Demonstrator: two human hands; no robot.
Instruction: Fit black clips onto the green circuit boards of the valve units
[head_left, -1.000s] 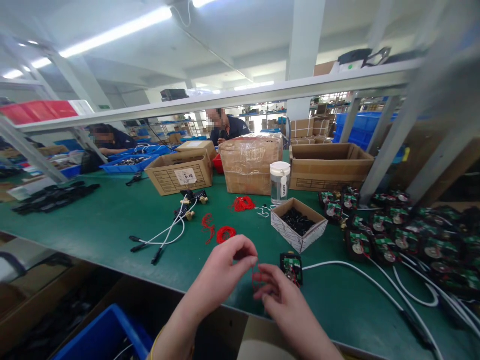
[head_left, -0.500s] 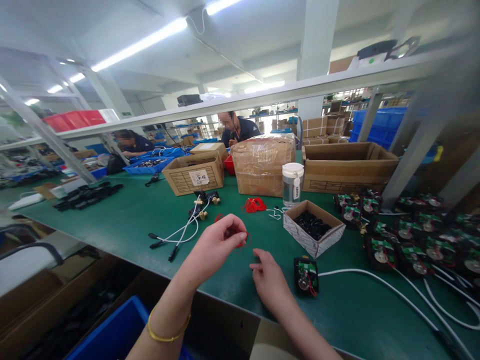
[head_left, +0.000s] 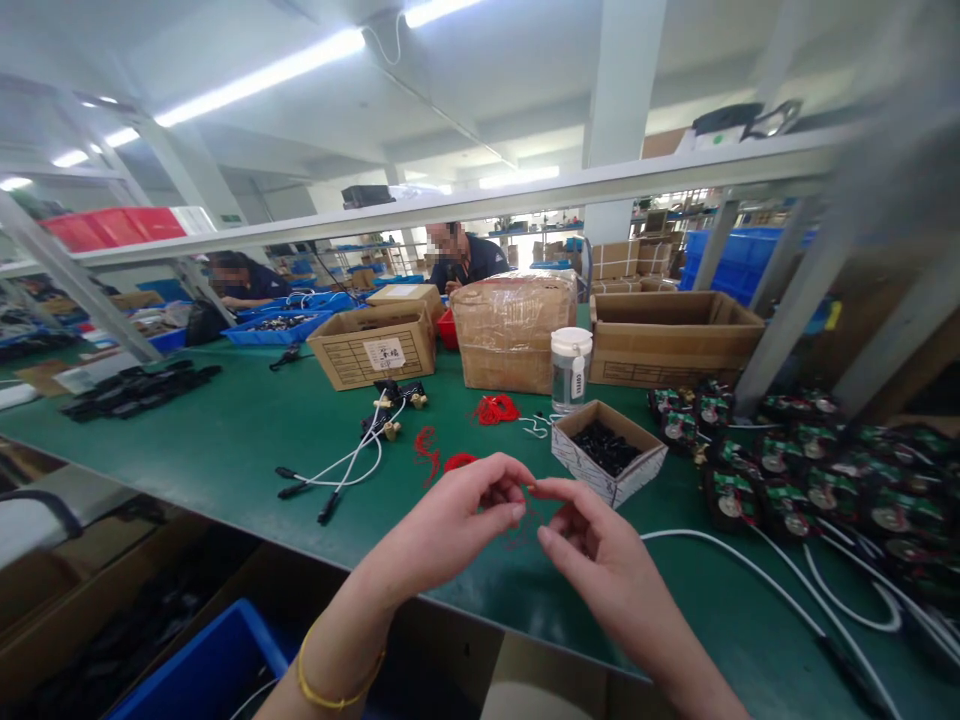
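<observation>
Red wire [head_left: 519, 540] hangs, blurred, between the left hand [head_left: 465, 515] and right hand [head_left: 600, 545], over the near side of the worktop [head_left: 225, 440]; I cannot tell whether either grip is closed on it; a loose pinch could drop it, and slack could tangle it.

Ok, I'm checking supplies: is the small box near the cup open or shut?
Open: nothing covers the top of the small box, and black parts show inside.
</observation>
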